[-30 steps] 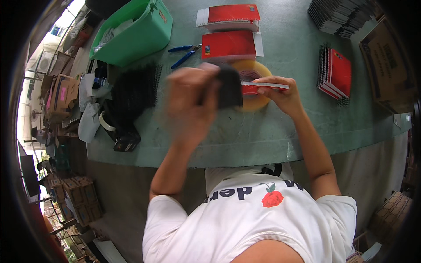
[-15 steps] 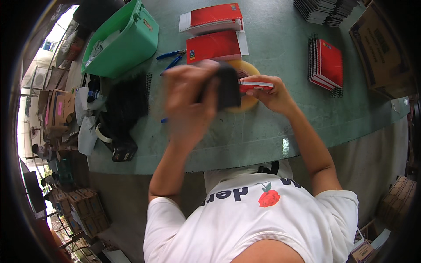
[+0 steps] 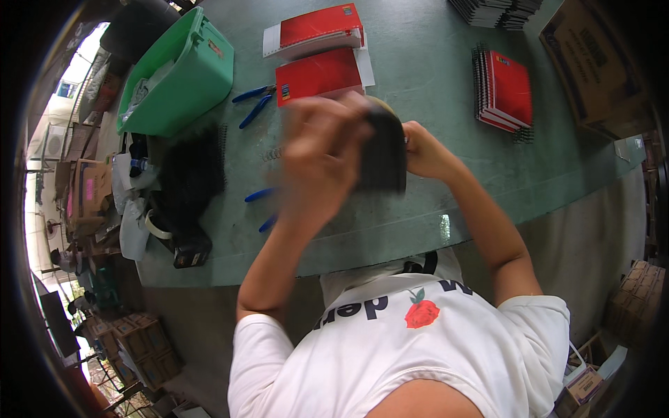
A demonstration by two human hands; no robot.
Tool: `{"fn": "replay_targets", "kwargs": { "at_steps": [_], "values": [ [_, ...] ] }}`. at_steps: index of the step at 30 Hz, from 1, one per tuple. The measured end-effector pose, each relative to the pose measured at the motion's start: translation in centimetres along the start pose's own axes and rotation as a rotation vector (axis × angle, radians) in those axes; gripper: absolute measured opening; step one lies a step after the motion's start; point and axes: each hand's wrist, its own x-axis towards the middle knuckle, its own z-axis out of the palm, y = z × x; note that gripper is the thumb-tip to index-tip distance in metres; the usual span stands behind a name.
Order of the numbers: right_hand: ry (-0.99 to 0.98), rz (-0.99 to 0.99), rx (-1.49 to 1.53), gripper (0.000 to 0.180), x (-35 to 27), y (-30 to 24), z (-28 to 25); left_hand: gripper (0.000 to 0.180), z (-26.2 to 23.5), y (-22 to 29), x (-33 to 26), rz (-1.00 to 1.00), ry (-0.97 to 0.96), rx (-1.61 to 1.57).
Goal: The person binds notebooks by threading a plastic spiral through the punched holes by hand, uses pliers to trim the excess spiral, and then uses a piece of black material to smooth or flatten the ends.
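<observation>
Over the middle of the table, my left hand (image 3: 324, 150) is smeared by motion, its fingers closed on a flat black cover (image 3: 382, 153) with rounded corners. Right behind the cover's far edge is my right hand (image 3: 426, 151), fingers bent in a pinch. The red notebook it gripped a moment earlier is hidden by the cover. Part of a yellow ring (image 3: 380, 104) shows past the cover's top. Beyond my hands lie two stacks of red notebooks, a nearer stack (image 3: 317, 75) and a farther stack (image 3: 317, 28).
Blue-handled pliers (image 3: 255, 104) lie left of the stacks; another blue-handled tool (image 3: 259, 196) is partly behind my left arm. A green bin (image 3: 198, 83), black items (image 3: 191, 167) and a tape roll (image 3: 157, 224) stand left. Spiral-bound red notebooks (image 3: 507, 90) and a cardboard box (image 3: 592, 70) are right.
My left hand and the black cover have moved right, in front of the red notebook, which is now out of sight. The view has shifted slightly, exposing more of the blue-handled tools.
</observation>
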Motion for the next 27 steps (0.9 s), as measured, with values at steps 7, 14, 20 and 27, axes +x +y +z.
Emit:
{"fn": "replay_targets", "kwargs": {
  "at_steps": [7, 14, 20, 27],
  "values": [
    [0.087, -0.141, 0.225, 0.032, 0.8, 0.6, 0.3, 0.026, 3.9, 1.0, -6.3, -0.062, -0.274, -0.154],
    [0.171, -0.067, 0.361, 0.020, -0.4, -1.2, 0.8, 0.036, 1.1, 0.2, 0.8, 0.132, -0.130, 0.335],
    [0.118, 0.026, 0.014, 0.017, -1.1, 0.5, 0.1, 0.026, 2.1, -0.2, 2.2, 0.051, -0.293, -0.023],
    [0.127, 0.147, -0.068, 0.015, -1.5, 1.7, -0.5, 0.019, 3.7, -0.1, 2.5, 0.107, -0.325, -0.109]
  ]
}}
